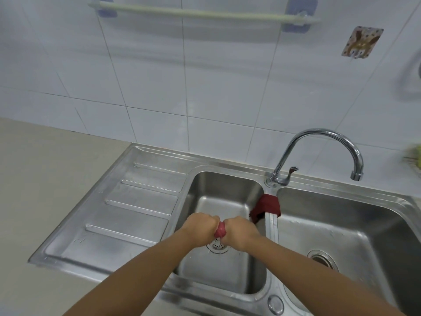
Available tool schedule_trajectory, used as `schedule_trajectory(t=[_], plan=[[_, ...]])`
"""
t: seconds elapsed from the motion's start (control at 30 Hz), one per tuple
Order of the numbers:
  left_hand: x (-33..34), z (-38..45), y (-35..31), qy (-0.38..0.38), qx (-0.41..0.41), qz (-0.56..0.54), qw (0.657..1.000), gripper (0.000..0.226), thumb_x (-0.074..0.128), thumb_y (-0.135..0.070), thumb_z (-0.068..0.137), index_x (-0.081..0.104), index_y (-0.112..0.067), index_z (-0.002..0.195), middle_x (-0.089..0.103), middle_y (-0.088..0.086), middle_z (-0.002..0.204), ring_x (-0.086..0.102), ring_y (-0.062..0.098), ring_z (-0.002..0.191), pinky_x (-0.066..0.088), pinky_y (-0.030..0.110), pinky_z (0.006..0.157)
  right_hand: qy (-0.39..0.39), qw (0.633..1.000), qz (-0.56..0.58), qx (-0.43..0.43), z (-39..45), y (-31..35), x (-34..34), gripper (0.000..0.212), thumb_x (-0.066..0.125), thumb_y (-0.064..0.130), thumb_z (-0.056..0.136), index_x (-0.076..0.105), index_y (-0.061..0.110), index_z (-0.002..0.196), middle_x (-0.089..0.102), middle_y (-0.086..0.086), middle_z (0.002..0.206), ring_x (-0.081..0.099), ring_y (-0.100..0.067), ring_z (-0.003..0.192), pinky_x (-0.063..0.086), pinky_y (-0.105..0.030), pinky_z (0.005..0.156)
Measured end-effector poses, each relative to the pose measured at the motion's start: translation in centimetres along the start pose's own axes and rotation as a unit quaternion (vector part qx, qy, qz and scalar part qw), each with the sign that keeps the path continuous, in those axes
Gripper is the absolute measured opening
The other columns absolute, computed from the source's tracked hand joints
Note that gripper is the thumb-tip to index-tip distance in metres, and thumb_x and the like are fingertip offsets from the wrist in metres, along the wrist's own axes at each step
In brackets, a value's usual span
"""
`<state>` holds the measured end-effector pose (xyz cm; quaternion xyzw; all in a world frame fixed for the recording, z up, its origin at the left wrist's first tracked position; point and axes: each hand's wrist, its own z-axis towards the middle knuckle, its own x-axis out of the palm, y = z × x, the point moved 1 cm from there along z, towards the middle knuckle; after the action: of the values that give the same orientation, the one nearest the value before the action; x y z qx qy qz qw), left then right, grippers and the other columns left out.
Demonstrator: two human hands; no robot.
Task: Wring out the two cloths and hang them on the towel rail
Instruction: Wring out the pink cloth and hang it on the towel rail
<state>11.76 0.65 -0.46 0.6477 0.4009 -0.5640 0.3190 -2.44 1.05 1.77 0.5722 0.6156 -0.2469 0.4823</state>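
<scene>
I clench my left hand (201,225) and right hand (239,232) round the pink cloth (220,231) at frame centre, over the drain (217,245); I'd twist the fists in opposite directions, keeping drips in the basin

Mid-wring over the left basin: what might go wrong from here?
The dark red cloth draped over the divider between the steel basins might slide off into a wet basin. The pink cloth twisted between the left hand and right hand may drip below the pale wall rail.
</scene>
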Motion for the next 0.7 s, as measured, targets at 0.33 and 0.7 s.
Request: schedule_trajectory(t=[0.33, 0.7], plan=[[0.4, 0.0, 1.0, -0.046, 0.002, -0.025, 0.999, 0.018, 0.051, -0.026, 0.090, 0.052, -0.010, 0.099, 0.066, 0.008, 0.090, 0.064, 0.027, 0.077, 0.044, 0.031, 0.060, -0.006, 0.999, 0.048, 0.010, 0.2, -0.6, 0.2, 0.027, 0.064, 0.030, 0.073, 0.055, 0.021, 0.097, 0.058, 0.003, 0.086, 0.058, -0.021, 0.079, 0.043, -0.029, 0.062], [1.5, -2.2, 1.8, -0.275, 0.011, -0.130, 0.953, 0.063, 0.076, -0.029, 0.076, 0.047, -0.014, 0.129, 0.058, 0.008, 0.127, 0.060, 0.022, 0.111, 0.054, 0.034, 0.091, 0.321, 0.728, 0.593, 0.124, -1.1, -0.5, -1.6, 0.012, 0.066, 0.024, 0.082, 0.061, 0.017, 0.074, 0.056, 0.005, 0.061, 0.048, -0.003, 0.043, 0.041, -0.012, 0.039]])
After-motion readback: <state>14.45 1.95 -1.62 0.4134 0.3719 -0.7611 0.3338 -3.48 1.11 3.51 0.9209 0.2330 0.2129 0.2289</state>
